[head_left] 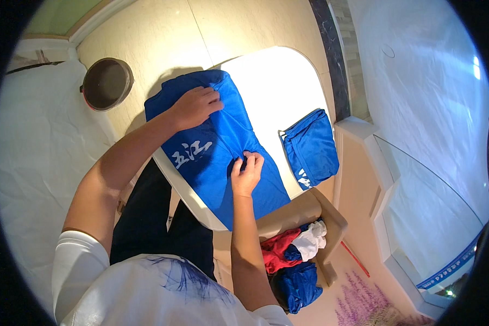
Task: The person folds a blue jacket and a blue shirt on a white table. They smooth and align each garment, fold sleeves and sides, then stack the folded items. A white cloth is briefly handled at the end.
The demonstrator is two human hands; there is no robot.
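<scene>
A blue garment (217, 179) with white printed lettering lies spread over a white table (280, 70), and some of it hangs past the near edge. My left hand (198, 106) is closed on its far part, fingertips pinching the cloth. Nearer to me, my right hand (246, 173) pinches the fabric by the garment's right side. Creases run through the cloth between the two hands. To the right on the table lies a folded blue garment (312, 146), also with white print, apart from both hands.
A beige chair (331, 217) beside the table holds a heap of red, white and blue clothes (296, 244). On the tiled floor (163, 32) at far left stands a dark round bin (107, 84). White sheeting (38, 146) covers something at left. A glass-panelled partition (424, 190) rises at right.
</scene>
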